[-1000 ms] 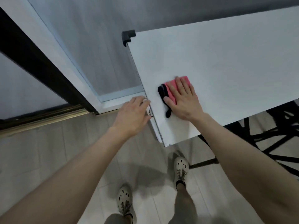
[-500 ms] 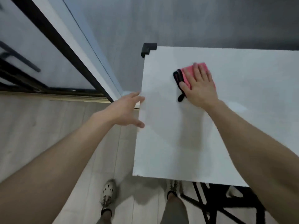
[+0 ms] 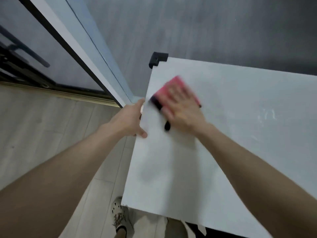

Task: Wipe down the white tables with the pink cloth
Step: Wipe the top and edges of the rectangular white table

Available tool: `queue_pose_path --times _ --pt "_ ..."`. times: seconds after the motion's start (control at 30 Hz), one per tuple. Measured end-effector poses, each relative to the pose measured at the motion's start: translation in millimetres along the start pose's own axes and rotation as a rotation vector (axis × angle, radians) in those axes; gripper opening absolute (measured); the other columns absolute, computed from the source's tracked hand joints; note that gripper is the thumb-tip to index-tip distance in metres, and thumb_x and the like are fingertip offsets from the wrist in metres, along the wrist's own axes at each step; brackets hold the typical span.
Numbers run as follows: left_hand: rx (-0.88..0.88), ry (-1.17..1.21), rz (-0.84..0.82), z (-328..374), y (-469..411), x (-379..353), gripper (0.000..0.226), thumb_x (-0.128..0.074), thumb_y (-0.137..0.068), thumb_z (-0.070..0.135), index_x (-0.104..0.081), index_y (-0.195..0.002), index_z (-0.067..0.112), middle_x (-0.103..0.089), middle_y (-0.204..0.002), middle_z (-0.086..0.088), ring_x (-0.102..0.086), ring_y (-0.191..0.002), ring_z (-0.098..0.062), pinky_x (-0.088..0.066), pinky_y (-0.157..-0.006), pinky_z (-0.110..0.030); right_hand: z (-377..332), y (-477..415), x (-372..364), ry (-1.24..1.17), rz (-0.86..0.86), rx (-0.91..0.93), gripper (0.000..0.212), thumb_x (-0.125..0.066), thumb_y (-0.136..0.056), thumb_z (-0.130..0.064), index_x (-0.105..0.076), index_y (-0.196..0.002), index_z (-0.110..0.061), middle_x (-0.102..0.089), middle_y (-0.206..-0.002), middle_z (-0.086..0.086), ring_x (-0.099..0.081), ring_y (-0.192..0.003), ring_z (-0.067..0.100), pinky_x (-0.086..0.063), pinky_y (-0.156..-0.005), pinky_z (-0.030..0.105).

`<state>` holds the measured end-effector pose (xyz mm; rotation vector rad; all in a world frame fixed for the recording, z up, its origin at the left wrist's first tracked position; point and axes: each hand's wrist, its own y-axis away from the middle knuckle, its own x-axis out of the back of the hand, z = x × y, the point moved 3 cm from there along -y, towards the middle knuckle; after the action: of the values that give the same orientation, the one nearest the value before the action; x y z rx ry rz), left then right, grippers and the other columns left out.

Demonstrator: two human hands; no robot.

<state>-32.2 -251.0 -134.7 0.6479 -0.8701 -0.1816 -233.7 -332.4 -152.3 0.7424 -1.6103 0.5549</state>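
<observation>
The white table [image 3: 223, 152] fills the right half of the head view. A pink cloth [image 3: 173, 85] with a black trim and a black loop lies on it near the left edge, blurred by motion. My right hand [image 3: 181, 109] presses flat on the cloth with straight fingers. My left hand [image 3: 128, 119] holds the table's left edge, thumb on top and fingers mostly hidden past the edge.
A black corner guard [image 3: 157, 60] caps the table's far left corner. A dark grey wall [image 3: 188, 28] runs behind, and a black-framed glass door [image 3: 51, 48] stands at the left. Below are the wood floor [image 3: 42, 126] and my shoe [image 3: 120, 215].
My right hand has slid the cloth left and nearer along the table toward its left edge. My left hand has come onto that edge.
</observation>
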Motion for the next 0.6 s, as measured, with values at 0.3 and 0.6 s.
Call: queue_pose_path --times 0.3,0.6 --pt "0.014 0.19 -0.076 -11.3 2.4 -3.7 0.147 -0.101 -0.067 -0.003 -0.014 -0.164 0.066 -0.08 -0.113 0.013 -0.078 -0.073 -0.009 -0.068 -0.059 -0.043 15.0 -33.4 6.9 0.02 0.032 -0.095 0.064 -0.027 -0.112 -0.052 -0.021 -0.173 -0.033 -0.01 -0.182 0.003 -0.002 -0.169 0.021 0.001 -0.137 0.049" --pt "0.055 0.218 -0.109 -19.7 2.4 -1.9 0.144 -0.107 -0.068 0.016 -0.01 -0.153 0.082 -0.075 -0.111 0.006 -0.08 -0.074 -0.015 -0.069 -0.061 -0.041 -20.4 -30.4 -1.8 -0.005 0.049 -0.006 0.062 -0.025 -0.114 -0.049 -0.023 -0.173 -0.029 -0.013 -0.182 0.002 -0.005 -0.169 0.019 -0.005 -0.137 0.048"
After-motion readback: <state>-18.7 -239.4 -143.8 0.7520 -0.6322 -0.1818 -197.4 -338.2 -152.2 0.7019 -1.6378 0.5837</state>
